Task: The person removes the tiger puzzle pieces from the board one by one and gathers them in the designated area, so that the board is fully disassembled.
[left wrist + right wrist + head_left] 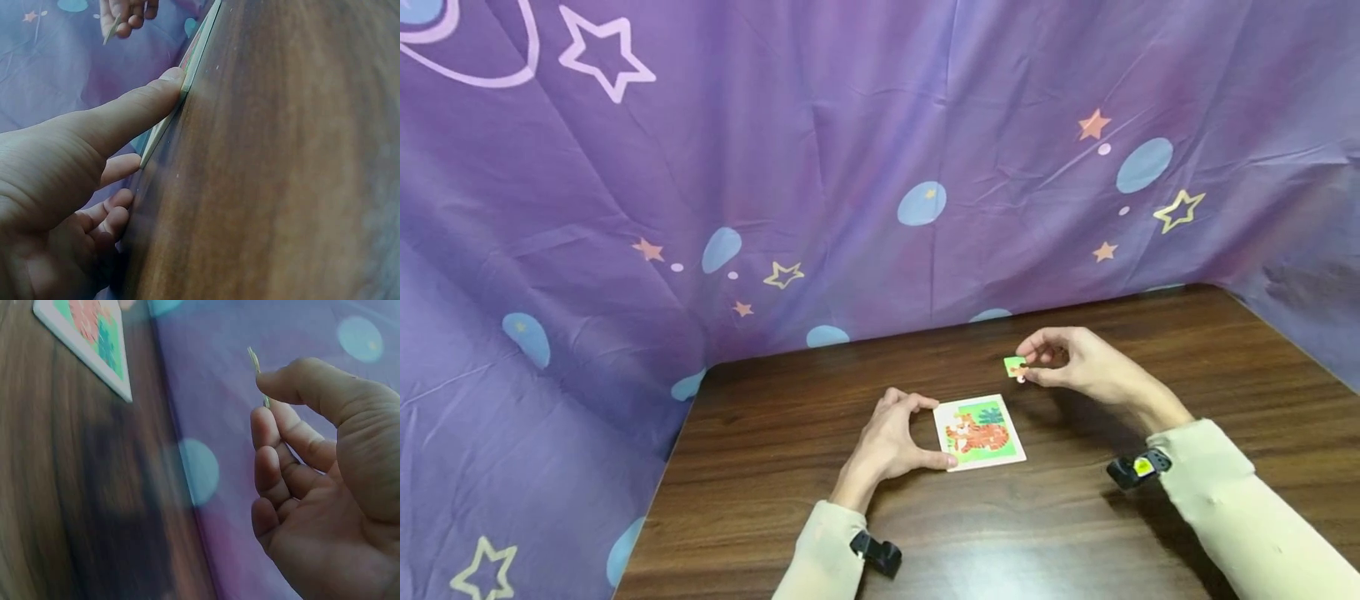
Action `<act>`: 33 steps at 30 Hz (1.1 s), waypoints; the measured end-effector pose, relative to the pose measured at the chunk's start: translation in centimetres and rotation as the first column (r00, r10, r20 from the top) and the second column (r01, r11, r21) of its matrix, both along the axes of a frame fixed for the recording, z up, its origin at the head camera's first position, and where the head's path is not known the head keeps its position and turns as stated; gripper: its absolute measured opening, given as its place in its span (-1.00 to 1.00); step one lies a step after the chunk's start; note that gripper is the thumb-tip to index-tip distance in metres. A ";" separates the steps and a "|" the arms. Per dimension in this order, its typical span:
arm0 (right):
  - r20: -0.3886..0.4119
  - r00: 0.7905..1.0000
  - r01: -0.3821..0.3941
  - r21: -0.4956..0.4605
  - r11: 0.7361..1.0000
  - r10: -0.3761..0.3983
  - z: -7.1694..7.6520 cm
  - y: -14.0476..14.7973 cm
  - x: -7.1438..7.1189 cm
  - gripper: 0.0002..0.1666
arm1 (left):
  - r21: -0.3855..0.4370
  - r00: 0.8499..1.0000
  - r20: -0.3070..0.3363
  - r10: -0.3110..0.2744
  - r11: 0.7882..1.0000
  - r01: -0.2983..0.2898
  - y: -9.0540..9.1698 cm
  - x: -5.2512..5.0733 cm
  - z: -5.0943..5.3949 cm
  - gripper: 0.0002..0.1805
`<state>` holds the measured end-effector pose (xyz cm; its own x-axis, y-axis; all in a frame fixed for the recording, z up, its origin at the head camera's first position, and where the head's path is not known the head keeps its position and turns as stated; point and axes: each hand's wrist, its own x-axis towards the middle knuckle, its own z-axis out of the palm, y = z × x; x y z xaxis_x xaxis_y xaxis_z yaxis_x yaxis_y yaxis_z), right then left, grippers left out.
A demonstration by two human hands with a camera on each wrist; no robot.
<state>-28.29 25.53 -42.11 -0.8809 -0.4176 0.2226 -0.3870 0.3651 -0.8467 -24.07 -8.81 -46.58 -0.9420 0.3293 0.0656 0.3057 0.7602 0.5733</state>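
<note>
A small square tiger puzzle (1013,433) in a pale frame lies flat on the table, a whitish patch at its upper left. My left hand (886,440) holds its left side between thumb and index finger, the thumb resting on the near left corner and the index finger at the far left one. In the left wrist view, the other fingers of the left hand (69,181) are loosely bent. Above the table, to the puzzle's far right, my right hand (1086,367) pinches a green and orange puzzle piece (1014,365). That puzzle piece (254,361) appears edge-on in the right wrist view.
The dark wooden table (760,467) reaches back to a purple curtain (850,167) printed with stars and blue spots. Black straps with small devices sit at the left wrist (877,554) and the right wrist (1138,468), over light sleeves.
</note>
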 end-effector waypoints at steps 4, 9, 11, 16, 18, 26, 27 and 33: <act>-0.016 1.000 0.013 0.032 0.999 -0.012 0.1 2.2 0.5 -0.73 | 0.002 1.000 -0.003 -0.004 1.000 0.004 -0.1 -0.1 0.0 -0.02; -0.029 0.999 0.029 0.064 0.998 -0.028 -0.2 4.5 0.8 -0.75 | -0.006 1.000 -0.011 -0.003 1.000 0.002 -0.1 -0.3 0.0 -0.02; -0.031 0.999 0.038 0.059 0.998 -0.037 -0.3 5.4 0.9 -0.76 | -0.008 1.000 -0.011 -0.001 1.000 0.001 -0.1 -0.4 0.0 -0.02; -0.051 0.998 0.048 0.055 0.997 -0.045 -0.9 7.7 1.1 -0.76 | -0.006 1.000 -0.008 0.001 1.000 -0.001 0.0 -0.3 -0.1 -0.02; -0.058 0.998 0.041 0.052 0.998 -0.038 -1.2 8.6 1.2 -0.75 | -0.005 1.000 -0.005 0.001 1.000 -0.001 0.1 -0.2 -0.1 -0.02; -0.076 0.994 0.089 0.073 0.993 -0.083 -3.6 11.8 1.4 -0.74 | 0.001 1.000 -0.017 -0.005 1.000 0.005 -0.1 -0.1 -0.1 -0.02; -0.076 0.993 0.094 0.079 0.992 -0.088 -3.9 12.2 1.4 -0.74 | 0.001 1.000 -0.019 -0.005 1.000 0.005 -0.1 -0.1 -0.1 -0.02; -0.074 0.994 0.086 0.106 0.991 -0.078 -5.6 13.8 1.2 -0.73 | -0.003 1.000 -0.018 -0.010 1.000 0.010 -0.1 -0.2 -0.1 -0.02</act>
<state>-27.06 39.29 -47.68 -0.8973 -0.3694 0.2418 -0.4084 0.4864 -0.7724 -24.23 -8.87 -46.64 -0.9374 0.3387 0.0815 0.3234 0.7590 0.5651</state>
